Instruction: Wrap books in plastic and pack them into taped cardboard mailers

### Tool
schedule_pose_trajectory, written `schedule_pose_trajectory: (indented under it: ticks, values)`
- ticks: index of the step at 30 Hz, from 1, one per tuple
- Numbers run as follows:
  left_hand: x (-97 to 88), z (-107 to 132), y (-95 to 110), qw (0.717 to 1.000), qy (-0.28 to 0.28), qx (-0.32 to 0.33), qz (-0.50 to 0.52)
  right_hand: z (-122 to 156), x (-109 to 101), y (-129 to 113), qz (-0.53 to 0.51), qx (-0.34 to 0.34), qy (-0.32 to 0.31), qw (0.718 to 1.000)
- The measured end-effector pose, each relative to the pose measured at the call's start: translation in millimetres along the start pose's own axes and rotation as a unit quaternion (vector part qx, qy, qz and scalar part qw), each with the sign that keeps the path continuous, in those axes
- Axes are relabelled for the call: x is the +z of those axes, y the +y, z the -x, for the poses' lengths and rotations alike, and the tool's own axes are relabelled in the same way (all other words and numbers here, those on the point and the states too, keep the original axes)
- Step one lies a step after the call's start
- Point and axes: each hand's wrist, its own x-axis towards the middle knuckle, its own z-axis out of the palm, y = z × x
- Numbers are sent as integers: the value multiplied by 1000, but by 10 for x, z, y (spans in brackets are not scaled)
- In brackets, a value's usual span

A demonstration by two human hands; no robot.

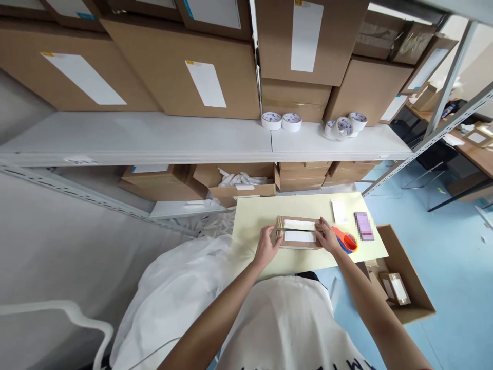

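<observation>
A small flat cardboard box (299,232) with white contents showing through its top lies on the pale yellow table (262,216). My left hand (266,246) grips the box's left end with curled fingers. My right hand (327,237) holds the right end the same way. A red and blue tape dispenser (346,240) lies just right of my right hand. A white paper slip (339,210) and a purple blurred item (364,226) lie further right on the table.
An open carton (404,288) with small boxes stands on the blue floor at the right. A big white bag (173,293) sits left of the table. Shelves ahead carry large cartons (185,72) and tape rolls (281,121).
</observation>
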Motion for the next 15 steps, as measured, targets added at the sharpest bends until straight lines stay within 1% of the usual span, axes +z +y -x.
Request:
schedule_pose_trajectory:
  ticks: [1, 3, 6, 8, 9, 11, 15]
  values:
    - [-14, -13, 1, 1000, -7, 12, -13, 26, 1, 17, 2, 2, -3, 1000]
    - [-48, -77, 24, 997, -49, 36, -41, 81, -1, 48, 7, 5, -16, 1000]
    - [-88, -227, 78, 984, -154, 62, -64, 144, -20, 81, 26, -10, -57, 998]
    - [-91, -314, 103, 972, -208, 83, -76, 161, -45, 97, 45, -28, -97, 994]
    - [-86, -343, 111, 968, -219, 91, -82, 159, -61, 104, 54, -35, -115, 991]
    - [-68, -370, 121, 967, -218, 91, -94, 134, -99, 114, 74, -42, -134, 987]
    - [-30, -340, 165, 971, -199, 59, -117, 12, -188, 114, 105, -46, -129, 985]
